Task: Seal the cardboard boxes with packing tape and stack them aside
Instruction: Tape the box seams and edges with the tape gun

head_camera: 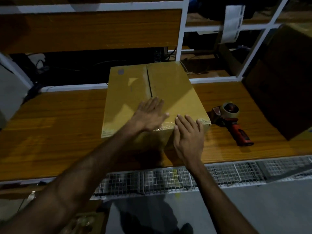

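Cardboard box (152, 92) on wooden bench (50, 132); left hand (150, 114) flat on lid, right hand (189, 134) flat over front edge, neither gripping. Best pressed firmly along seam; tape dispenser (233, 119) lying beside.

The cardboard box (152, 92) is a yellow-tan brown with a dark seam line down its top, a small grey mark near one far corner and glossy clear tape along its near edge. The table (55, 132) is orange-brown with wood grain. The tape dispenser (231, 119) has a red handle and a beige roll. The shelf frame (182, 31) is white, and the wire mesh (168, 179) is a white grid.
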